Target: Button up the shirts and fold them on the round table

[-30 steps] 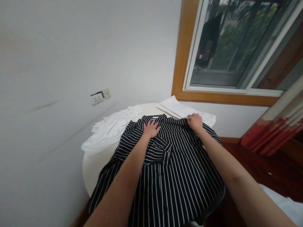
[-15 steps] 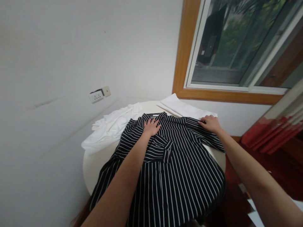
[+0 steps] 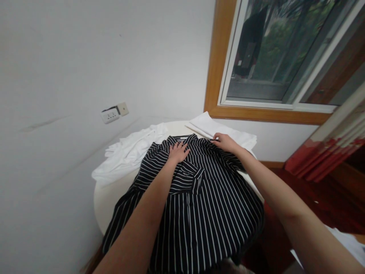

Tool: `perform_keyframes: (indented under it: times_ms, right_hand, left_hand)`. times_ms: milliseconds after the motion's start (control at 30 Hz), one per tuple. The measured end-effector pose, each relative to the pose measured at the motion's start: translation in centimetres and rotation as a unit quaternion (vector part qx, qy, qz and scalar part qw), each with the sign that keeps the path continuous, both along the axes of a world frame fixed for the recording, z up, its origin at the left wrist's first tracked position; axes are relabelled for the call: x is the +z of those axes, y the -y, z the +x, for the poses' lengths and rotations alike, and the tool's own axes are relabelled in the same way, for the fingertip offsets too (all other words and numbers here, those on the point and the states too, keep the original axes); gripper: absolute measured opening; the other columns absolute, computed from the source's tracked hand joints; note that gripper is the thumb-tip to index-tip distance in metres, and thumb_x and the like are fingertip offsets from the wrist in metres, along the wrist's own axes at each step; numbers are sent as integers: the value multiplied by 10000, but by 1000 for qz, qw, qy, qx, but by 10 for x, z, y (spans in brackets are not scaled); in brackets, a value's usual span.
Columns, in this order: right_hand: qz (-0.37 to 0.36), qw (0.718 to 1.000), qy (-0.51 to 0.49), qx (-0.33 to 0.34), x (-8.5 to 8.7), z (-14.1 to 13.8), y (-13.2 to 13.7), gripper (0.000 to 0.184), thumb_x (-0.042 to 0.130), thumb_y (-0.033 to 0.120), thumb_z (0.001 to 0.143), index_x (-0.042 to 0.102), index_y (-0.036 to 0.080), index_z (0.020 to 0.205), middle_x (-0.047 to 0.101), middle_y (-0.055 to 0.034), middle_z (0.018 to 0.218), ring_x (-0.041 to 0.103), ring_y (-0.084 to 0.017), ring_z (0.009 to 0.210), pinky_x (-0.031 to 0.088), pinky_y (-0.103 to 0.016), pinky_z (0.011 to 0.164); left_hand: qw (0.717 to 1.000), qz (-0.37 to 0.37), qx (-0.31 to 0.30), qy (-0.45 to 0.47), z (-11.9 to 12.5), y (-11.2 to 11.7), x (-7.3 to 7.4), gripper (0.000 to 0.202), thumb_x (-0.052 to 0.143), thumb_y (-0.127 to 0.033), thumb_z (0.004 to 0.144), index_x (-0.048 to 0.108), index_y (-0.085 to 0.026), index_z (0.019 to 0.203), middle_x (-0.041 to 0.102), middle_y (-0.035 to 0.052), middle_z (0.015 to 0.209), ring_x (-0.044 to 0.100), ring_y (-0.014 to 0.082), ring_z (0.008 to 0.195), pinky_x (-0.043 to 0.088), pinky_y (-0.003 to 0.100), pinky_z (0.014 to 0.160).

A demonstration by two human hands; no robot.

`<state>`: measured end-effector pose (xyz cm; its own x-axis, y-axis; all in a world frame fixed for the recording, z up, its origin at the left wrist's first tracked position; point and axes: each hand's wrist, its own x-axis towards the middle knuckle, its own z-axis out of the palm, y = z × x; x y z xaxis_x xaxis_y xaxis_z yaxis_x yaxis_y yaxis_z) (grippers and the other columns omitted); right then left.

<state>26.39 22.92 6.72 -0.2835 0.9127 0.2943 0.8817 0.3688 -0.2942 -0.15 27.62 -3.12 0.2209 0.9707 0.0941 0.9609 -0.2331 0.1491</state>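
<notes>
A black shirt with white stripes (image 3: 219, 205) is spread over a round white table (image 3: 107, 203), its collar at the far side and its lower end hanging over the near edge. My left hand (image 3: 178, 152) lies flat on the shirt just below the collar, fingers spread. At the right shoulder, my right hand (image 3: 225, 142) pinches the fabric of the shirt between thumb and fingers. The right sleeve is bunched under my right wrist, and part of it is hidden by my forearm. One sleeve is folded across the chest.
Crumpled white cloth (image 3: 128, 154) lies on the table's left side against the wall. Folded white cloth (image 3: 225, 127) rests at the back right, near the wood-framed window (image 3: 256, 110). A wall socket (image 3: 110, 115) is at left; a red and cream curtain (image 3: 316, 152) hangs at right.
My right hand has moved left from the sleeve to the shoulder, drawing the sleeve inward. My left hand stays flat near the collar. The view has shifted slightly.
</notes>
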Motion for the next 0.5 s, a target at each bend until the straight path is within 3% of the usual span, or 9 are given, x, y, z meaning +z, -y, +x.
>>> perform_keyframes:
  times_ms: [133, 233, 367, 500]
  right_hand:
    - [-63, 996, 38, -49, -26, -62, 2, 248, 610, 251, 826, 541, 166, 1048, 677, -84, 937, 619, -204, 866, 410, -262, 717]
    - [-95, 994, 50, -33, -46, -86, 5, 202, 582, 268, 858, 559, 173, 1036, 676, -92, 983, 621, -210, 914, 417, -268, 729]
    - [-78, 996, 37, 0, -47, -75, 9, 242, 528, 383, 907, 599, 190, 1035, 687, -67, 943, 623, -189, 896, 420, -259, 748]
    - [-59, 998, 32, 1, -32, -28, 15, 298, 478, 394, 932, 609, 201, 1117, 699, -49, 898, 625, -168, 821, 426, -246, 714]
  left_hand:
    - [1000, 2, 0, 5, 1, 2, 3, 651, 154, -611, 910, 311, -302, 1461, 198, 18, 1569, 158, 312, 1431, 114, 594, 1123]
    - [1000, 11, -4, 12, -1, 2, 1, 637, 174, -610, 912, 333, -307, 1450, 217, 21, 1563, 176, 315, 1425, 129, 591, 1120]
    - [999, 29, -11, 24, 0, 6, 1, 623, 191, -598, 922, 346, -297, 1444, 276, 42, 1544, 222, 324, 1407, 169, 586, 1108]
    - [989, 143, -21, 22, 6, 22, 8, 553, 250, -493, 954, 380, -244, 1430, 381, 96, 1486, 304, 305, 1367, 186, 537, 1115]
